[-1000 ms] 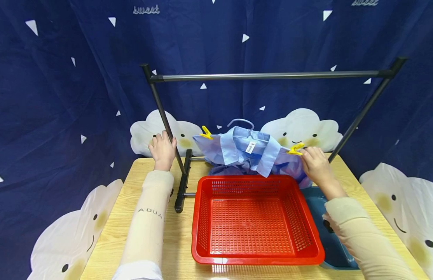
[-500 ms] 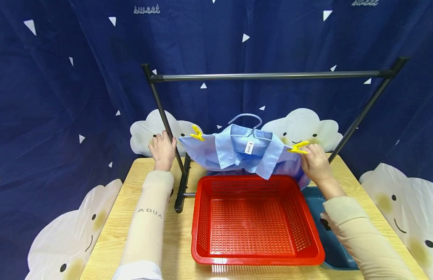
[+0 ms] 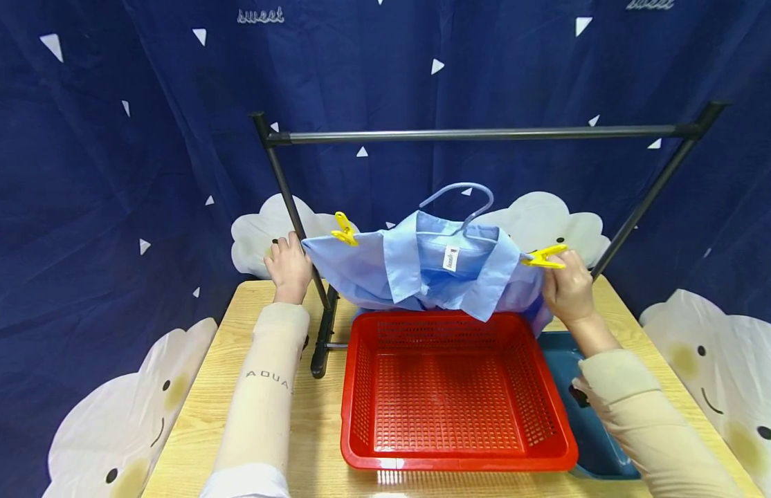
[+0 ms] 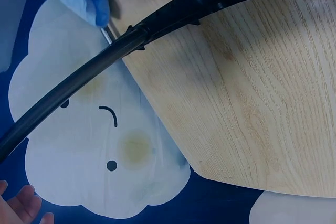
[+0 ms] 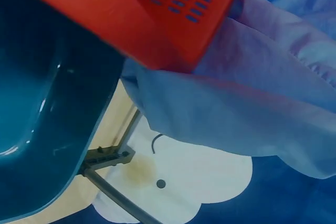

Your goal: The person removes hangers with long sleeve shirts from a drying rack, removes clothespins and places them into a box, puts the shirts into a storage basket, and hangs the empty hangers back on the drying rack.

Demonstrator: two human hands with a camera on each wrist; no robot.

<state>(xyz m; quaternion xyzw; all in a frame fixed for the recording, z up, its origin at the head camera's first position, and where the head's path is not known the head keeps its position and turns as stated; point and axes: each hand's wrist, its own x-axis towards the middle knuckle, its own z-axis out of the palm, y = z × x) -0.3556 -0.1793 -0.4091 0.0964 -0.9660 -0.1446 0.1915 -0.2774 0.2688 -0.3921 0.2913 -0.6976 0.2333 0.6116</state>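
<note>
A light blue collared shirt (image 3: 401, 266) hangs on a pale blue hanger (image 3: 449, 185), its hook pointing up. One yellow clothespin (image 3: 344, 230) clips the left shoulder and another yellow clothespin (image 3: 545, 256) the right. My right hand (image 3: 571, 287) grips the shirt and hanger at the right shoulder end, beside that clothespin. In the right wrist view the shirt's lower cloth (image 5: 210, 108) droops next to the red basket; the hand itself is outside that view. My left hand (image 3: 289, 270) is beside the rack's left post, holding nothing; its fingers (image 4: 25, 203) look loosely bent.
The black rack's crossbar (image 3: 485, 134) runs above and behind the shirt. A red perforated basket (image 3: 460, 462) stands in front of the rack, overlapping a teal basin (image 3: 594, 429) at right. Wooden tabletop (image 3: 217, 394) shows at left; a dark blue curtain hangs behind.
My right hand has raised the shirt on its hanger. The hook has come higher and tilted rightward, and the left shoulder has swung left to the rack's post. The left hand stays put.
</note>
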